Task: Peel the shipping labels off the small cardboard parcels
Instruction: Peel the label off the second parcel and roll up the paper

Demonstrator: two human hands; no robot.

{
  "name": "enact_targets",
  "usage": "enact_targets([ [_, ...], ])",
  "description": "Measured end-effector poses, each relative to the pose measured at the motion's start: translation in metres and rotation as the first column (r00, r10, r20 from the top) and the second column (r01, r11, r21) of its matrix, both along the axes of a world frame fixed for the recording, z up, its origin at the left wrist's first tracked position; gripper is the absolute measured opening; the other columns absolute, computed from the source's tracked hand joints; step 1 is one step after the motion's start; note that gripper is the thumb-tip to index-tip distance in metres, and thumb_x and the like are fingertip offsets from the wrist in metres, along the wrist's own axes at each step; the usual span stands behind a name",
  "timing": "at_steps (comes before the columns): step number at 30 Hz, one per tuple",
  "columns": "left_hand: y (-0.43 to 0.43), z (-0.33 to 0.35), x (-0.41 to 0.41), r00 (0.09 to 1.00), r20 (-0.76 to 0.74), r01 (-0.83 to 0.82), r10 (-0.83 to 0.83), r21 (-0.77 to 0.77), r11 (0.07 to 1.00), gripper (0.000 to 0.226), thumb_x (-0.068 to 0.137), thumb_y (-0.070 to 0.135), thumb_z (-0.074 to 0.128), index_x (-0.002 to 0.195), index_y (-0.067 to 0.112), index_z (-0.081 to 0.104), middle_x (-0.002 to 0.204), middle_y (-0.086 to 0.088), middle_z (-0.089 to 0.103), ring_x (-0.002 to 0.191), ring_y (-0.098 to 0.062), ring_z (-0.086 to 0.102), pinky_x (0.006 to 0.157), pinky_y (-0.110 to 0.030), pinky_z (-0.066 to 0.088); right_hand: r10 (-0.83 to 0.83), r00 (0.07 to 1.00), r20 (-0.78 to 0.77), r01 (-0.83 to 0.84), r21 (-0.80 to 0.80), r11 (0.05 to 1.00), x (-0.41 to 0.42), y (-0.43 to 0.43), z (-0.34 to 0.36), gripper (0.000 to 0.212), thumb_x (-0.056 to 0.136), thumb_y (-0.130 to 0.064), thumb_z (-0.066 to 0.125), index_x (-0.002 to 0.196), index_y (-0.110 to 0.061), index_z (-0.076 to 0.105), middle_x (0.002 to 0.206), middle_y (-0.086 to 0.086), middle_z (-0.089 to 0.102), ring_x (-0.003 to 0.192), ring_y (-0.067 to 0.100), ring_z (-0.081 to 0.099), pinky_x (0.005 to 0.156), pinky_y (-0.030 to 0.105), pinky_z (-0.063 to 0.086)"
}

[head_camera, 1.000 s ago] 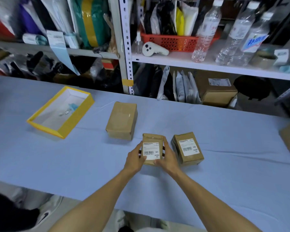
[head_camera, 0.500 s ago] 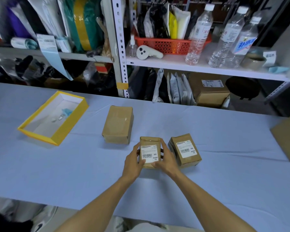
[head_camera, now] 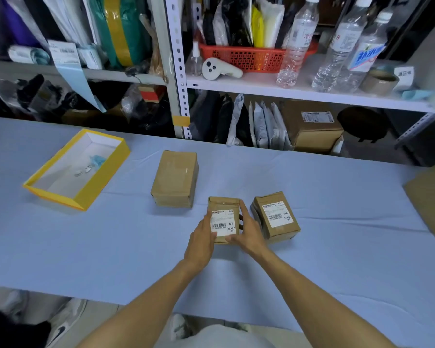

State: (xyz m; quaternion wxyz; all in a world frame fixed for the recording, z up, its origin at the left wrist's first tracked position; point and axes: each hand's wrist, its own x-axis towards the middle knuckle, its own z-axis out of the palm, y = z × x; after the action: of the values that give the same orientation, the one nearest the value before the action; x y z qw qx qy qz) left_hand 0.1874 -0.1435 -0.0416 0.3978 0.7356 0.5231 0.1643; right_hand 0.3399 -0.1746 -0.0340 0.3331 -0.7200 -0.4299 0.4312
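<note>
The small parcel [head_camera: 222,203] is gripped between both hands near the middle of the blue-covered table [head_camera: 337,222]. The left hand [head_camera: 201,238] is curled round its left side, with the thumb laid on the edge of the shipping label [head_camera: 222,222]. The right hand [head_camera: 249,232] is wrapped round its right side, and the parcel's near end is hidden beneath both. Whether a corner of the label is lifted cannot be made out. At 3 o'clock, just beside the right hand, a second parcel [head_camera: 276,234] is seen with a second label [head_camera: 276,214] facing up. A larger plain box [head_camera: 175,178] lies at 11 o'clock. A yellow tray [head_camera: 103,177] lies at 10 o'clock, its small contents too blurred to name. Far out at 3 o'clock, a cardboard box [head_camera: 430,199] is cut off by the frame.
</note>
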Motion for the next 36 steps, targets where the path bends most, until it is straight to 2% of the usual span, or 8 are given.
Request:
enact_targets([
  [5,0.0,-0.001,0.001,0.999,-0.039,0.026,-0.025,0.033,0.999,0.059,0.096,0.009,0.043,0.149,0.014,0.019,0.142,-0.006,0.044,0.123,-0.021,0.049,0.09,-0.018,0.038,0.012,1.0,-0.02,-0.011,0.015,1.0,0.001,-0.003,-0.002,0.114,0.071,0.006,0.074,0.155,-0.024,0.003,0.117,-0.002,0.057,0.106,0.014,0.059,0.085,0.037,0.058],
  [11,-0.001,0.002,0.003,0.999,-0.041,0.014,-0.013,0.01,1.0,0.056,0.094,0.005,0.044,0.146,0.017,0.024,0.135,-0.006,0.049,0.112,-0.015,0.051,0.085,-0.017,0.038,0.027,0.999,-0.032,-0.026,0.024,0.999,0.0,-0.003,0.0,0.113,0.072,0.008,0.072,0.155,-0.024,0.002,0.116,-0.005,0.056,0.101,0.009,0.058,0.085,0.031,0.057],
  [14,0.001,0.003,0.006,0.996,0.038,-0.086,0.085,0.013,0.996,0.052,0.088,0.0,0.051,0.135,0.018,0.037,0.125,-0.005,0.056,0.11,-0.019,0.055,0.081,-0.021,0.042,0.024,0.999,-0.023,-0.023,0.034,0.999,0.0,-0.003,-0.003,0.113,0.071,0.008,0.072,0.155,-0.024,0.003,0.116,-0.005,0.057,0.1,0.007,0.058,0.082,0.027,0.057],
  [19,0.011,0.01,0.018,0.923,0.179,-0.34,0.341,-0.035,0.94,0.023,0.087,0.003,0.062,0.109,0.009,0.058,0.114,-0.007,0.055,0.106,-0.019,0.056,0.09,-0.031,0.05,0.002,1.0,-0.03,0.0,0.043,0.999,-0.001,-0.007,-0.004,0.114,0.07,0.009,0.072,0.155,-0.027,0.003,0.118,0.0,0.059,0.103,0.012,0.06,0.083,0.034,0.058],
  [23,0.021,0.012,0.019,0.888,0.209,-0.402,0.409,-0.081,0.912,0.008,0.085,0.005,0.066,0.093,0.008,0.063,0.099,-0.007,0.065,0.089,-0.016,0.063,0.075,-0.019,0.049,-0.012,0.999,-0.034,0.014,0.039,0.999,-0.003,-0.009,-0.007,0.115,0.07,0.009,0.071,0.154,-0.029,0.002,0.115,-0.003,0.058,0.103,0.012,0.06,0.085,0.038,0.058],
  [25,0.025,0.011,0.018,0.889,0.184,-0.412,0.419,-0.075,0.908,0.005,0.085,0.007,0.066,0.09,0.008,0.067,0.096,-0.006,0.068,0.086,-0.014,0.063,0.075,-0.019,0.045,-0.021,0.999,-0.036,0.022,0.032,0.999,-0.003,-0.009,-0.009,0.116,0.07,0.008,0.072,0.154,-0.032,0.002,0.114,-0.003,0.058,0.104,0.013,0.061,0.085,0.039,0.058],
  [33,0.033,0.013,0.017,0.911,0.097,-0.385,0.401,-0.146,0.911,0.005,0.086,0.021,0.067,0.085,0.016,0.068,0.096,0.0,0.07,0.087,-0.018,0.066,0.08,-0.029,0.05,-0.028,0.999,-0.023,0.029,0.037,0.999,-0.003,-0.009,-0.007,0.114,0.071,0.006,0.071,0.154,-0.03,0.002,0.11,-0.006,0.059,0.103,0.016,0.061,0.085,0.04,0.058],
  [36,0.036,0.013,0.007,0.92,0.155,-0.334,0.361,-0.177,0.926,0.017,0.084,0.014,0.068,0.074,0.026,0.062,0.089,0.001,0.07,0.084,-0.022,0.068,0.081,-0.041,0.057,-0.007,1.0,-0.021,0.008,0.042,0.999,-0.002,-0.011,-0.009,0.114,0.071,0.005,0.071,0.154,-0.031,0.002,0.115,-0.003,0.058,0.104,0.013,0.061,0.085,0.038,0.058],
])
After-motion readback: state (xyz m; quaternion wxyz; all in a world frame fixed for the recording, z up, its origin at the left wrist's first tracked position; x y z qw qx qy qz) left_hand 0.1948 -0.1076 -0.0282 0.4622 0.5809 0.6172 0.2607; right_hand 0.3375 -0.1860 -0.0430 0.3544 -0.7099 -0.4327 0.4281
